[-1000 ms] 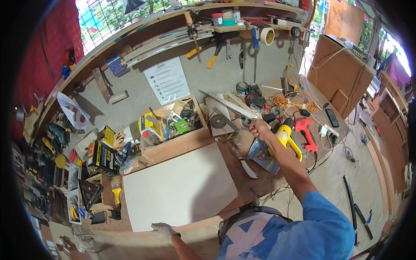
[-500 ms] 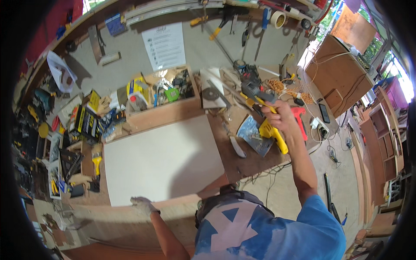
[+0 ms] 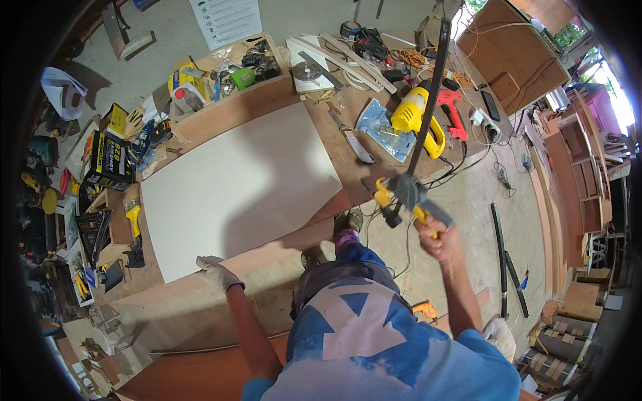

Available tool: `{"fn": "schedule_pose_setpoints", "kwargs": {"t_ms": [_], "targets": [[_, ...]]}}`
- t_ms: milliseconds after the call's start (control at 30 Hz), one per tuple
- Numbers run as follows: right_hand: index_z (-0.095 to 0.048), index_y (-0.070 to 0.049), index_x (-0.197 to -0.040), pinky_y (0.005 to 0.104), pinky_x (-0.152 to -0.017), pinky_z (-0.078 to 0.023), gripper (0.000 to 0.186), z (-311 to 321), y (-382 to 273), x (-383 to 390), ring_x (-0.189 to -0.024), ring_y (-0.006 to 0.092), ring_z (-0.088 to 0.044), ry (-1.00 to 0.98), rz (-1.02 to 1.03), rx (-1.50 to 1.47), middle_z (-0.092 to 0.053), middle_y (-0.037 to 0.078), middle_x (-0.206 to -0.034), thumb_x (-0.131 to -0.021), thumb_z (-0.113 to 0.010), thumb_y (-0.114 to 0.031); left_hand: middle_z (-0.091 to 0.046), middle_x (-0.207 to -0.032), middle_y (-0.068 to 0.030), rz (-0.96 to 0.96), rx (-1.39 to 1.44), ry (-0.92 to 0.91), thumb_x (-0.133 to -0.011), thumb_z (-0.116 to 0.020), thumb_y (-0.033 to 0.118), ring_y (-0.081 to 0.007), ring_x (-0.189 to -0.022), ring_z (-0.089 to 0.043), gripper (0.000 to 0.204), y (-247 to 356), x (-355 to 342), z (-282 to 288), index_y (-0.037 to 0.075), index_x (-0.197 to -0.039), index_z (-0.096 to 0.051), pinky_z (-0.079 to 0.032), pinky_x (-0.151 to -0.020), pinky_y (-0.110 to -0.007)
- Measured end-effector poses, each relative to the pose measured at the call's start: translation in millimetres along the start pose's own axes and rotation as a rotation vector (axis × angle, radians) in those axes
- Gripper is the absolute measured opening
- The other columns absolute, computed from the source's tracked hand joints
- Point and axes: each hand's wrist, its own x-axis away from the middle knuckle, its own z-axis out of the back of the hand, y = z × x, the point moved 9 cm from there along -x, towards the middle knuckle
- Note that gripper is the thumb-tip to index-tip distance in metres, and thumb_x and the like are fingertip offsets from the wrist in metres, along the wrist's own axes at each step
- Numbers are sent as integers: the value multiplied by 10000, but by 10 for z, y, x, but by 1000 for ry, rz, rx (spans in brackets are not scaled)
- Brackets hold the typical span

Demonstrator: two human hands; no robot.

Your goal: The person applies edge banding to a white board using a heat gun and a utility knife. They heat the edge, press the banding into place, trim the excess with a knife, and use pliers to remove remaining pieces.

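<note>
My right hand point(image 3: 440, 242) is closed round the grey-and-yellow handle of a bar clamp point(image 3: 416, 187). Its long dark bar points up and away, over the right end of the workbench. My left hand point(image 3: 217, 273), in a pale work glove, grips the near edge of a large white board point(image 3: 231, 194) toward its left corner. The board lies flat on the brown workbench point(image 3: 348, 194), and its right near corner is cut or bent at a slant. Fingers under the board's edge are hidden.
Behind the board stands a wooden tray point(image 3: 231, 100) of small hardware. To the right lie a white-handled knife point(image 3: 351, 137), a blue packet point(image 3: 384, 130), a yellow heat gun point(image 3: 418, 117) and a red glue gun point(image 3: 455, 115). A paintbrush point(image 3: 134, 217) lies left. Cables hang off the right edge.
My right hand has brought the bar clamp from above the bench's right side toward me, past the front edge. My left hand stays at the board's near edge. The view has tilted downward.
</note>
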Motion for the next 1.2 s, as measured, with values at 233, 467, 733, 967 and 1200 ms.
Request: {"fn": "schedule_pose_setpoints", "kwargs": {"t_ms": [233, 467, 733, 967, 1200], "targets": [[-495, -35, -1366, 195, -325, -197, 500, 321, 1228, -44, -387, 23, -226, -48, -89, -101, -338, -48, -645, -947, -635, -271, -511, -1292, -72, 516, 548, -486, -998, -512, 473, -308, -1089, -577, 507, -860, 1298, -868, 173, -1402, -450, -479, -871, -465], [-487, -69, -1349, 202, -348, -225, 442, 404, 1551, -326, -419, 39, -261, -130, -2, -153, -360, -32, -666, -975, -612, -268, -635, -975, -143, 52, -381, -1678, -992, -509, 438, -249, -888, -643, 430, 255, 3153, -1588, 43, -1144, -585, -537, -772, -383], [-524, -54, -1077, 217, -351, -268, 242, 217, 1412, -326, -441, 60, -299, -329, 31, -124, -390, -5, -675, -941, -648, -213, -610, -1288, -283, -528, -705, -1570, -912, -579, 556, -414, -1187, -600, 716, 197, 3272, -1982, -43, -1303, -553, -461, -981, -456], [-523, -40, -980, 221, -354, -265, 189, 271, 1473, -233, -456, 66, -315, -251, -41, -163, -394, 3, -672, -940, -637, -184, -661, -1169, -232, -432, -296, -1720, -887, -649, 533, -338, -1044, -657, 713, -82, 3448, -2176, -58, -1274, -547, -497, -881, -399], [-519, -56, -978, 234, -366, -289, 177, 328, 1527, -260, -468, 70, -351, -264, -64, -194, -417, 5, -685, -958, -627, -194, -661, -1098, -214, -460, -370, -1489, -918, -650, 332, -307, -917, -667, 410, 245, 3345, -2137, 45, -1205, -596, -529, -778, -428]]}}
